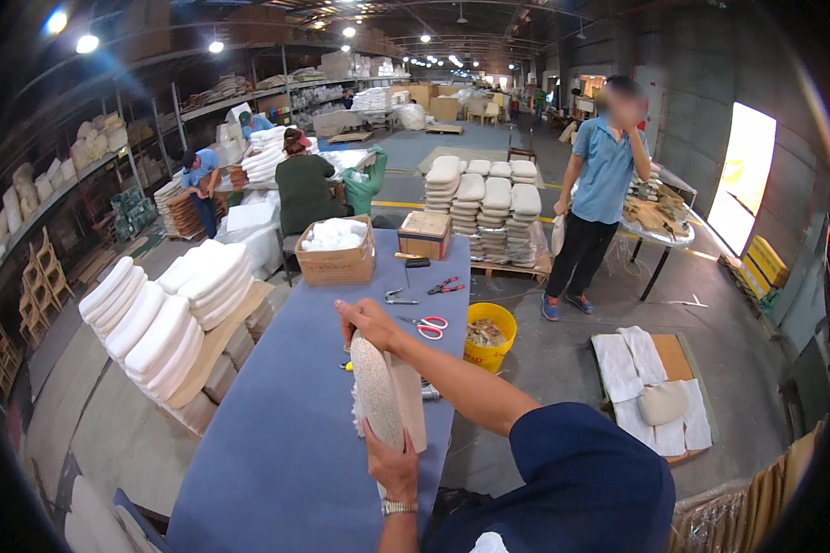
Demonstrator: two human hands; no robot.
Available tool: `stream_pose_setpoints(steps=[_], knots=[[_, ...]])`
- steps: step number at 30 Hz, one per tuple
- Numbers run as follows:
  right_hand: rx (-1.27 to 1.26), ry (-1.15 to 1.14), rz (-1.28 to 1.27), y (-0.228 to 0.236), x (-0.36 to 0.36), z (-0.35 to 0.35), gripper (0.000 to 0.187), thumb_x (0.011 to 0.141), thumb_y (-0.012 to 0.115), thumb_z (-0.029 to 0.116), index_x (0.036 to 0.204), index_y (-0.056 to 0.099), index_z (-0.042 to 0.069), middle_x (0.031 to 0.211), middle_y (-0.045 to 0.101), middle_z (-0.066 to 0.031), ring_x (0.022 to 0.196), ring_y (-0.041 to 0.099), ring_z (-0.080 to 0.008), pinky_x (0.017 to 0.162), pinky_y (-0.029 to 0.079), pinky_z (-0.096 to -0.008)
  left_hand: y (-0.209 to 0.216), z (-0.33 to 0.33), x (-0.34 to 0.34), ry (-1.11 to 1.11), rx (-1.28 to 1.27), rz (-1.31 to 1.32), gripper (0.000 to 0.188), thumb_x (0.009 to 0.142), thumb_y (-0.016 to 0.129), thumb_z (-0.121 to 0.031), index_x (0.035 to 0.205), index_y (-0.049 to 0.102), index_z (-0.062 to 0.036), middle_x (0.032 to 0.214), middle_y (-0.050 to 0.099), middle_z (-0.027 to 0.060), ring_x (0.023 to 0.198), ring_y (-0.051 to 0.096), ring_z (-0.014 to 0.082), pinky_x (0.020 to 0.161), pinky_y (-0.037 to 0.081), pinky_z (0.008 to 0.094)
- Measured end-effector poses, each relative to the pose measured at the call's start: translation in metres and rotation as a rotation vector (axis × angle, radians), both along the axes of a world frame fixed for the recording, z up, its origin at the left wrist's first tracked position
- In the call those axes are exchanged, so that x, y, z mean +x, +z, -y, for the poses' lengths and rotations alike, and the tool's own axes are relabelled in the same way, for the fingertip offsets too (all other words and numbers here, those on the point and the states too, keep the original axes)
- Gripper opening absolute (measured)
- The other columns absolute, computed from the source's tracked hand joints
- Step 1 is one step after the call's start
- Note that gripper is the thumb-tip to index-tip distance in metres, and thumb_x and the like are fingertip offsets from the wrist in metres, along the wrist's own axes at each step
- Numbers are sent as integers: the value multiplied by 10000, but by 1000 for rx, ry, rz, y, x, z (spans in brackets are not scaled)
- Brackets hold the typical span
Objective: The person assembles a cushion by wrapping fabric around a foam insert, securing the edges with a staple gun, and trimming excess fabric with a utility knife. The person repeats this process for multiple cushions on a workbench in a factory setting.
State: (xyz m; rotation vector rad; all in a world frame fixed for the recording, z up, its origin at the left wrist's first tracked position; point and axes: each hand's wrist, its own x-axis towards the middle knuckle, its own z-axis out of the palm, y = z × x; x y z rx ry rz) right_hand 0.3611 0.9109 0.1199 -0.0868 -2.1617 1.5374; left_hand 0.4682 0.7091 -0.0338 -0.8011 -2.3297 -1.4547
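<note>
A cream, nubbly-covered seat cushion (pixel 373 382) stands on its long edge on the blue-covered table (pixel 277 442). My left hand (pixel 393 467), with a watch at the wrist, grips its near end, fingers spread along the side. At the far end my right hand (pixel 371 324) is closed over the cushion's edge; its fingertips are partly hidden. White fluff or fabric edge shows along the cushion's left side. A flat beige panel (pixel 408 396) lies against its right side. Beyond my hands are red-handled scissors (pixel 426 326), red-handled pliers (pixel 446 286) and a hammer (pixel 413 262).
White stuffing fills a cardboard box (pixel 336 263) near a smaller box (pixel 424 234). Stacked white cushions (pixel 152 323) stand left. A yellow bucket (pixel 489 337) is right of the table. A person in blue (pixel 605 157) stands beyond; cushion piles (pixel 484 207) sit on a pallet.
</note>
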Motion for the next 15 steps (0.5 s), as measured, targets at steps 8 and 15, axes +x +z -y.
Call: stream_pose_setpoints(steps=[8, 15], knots=[[-7, -10, -152, -9, 56, 6, 702, 1090, 400, 459, 645, 678, -7, 619, 625, -57, 623, 583, -152, 655, 480, -315, -120, 69, 38, -124, -3, 39, 845, 816, 826, -245, 1481, 400, 55, 1369, 579, 289, 1190, 594, 491, 998, 502, 515], [77, -128, -234, -8, 61, 40, 630, 1091, 403, 389, 678, 690, 9, 635, 638, -81, 618, 598, -182, 659, 488, -335, -13, 63, 22, -189, 62, 84, 826, 833, 819, -241, 1480, 411, 70, 1397, 555, 300, 1298, 542, 458, 1082, 444, 467]])
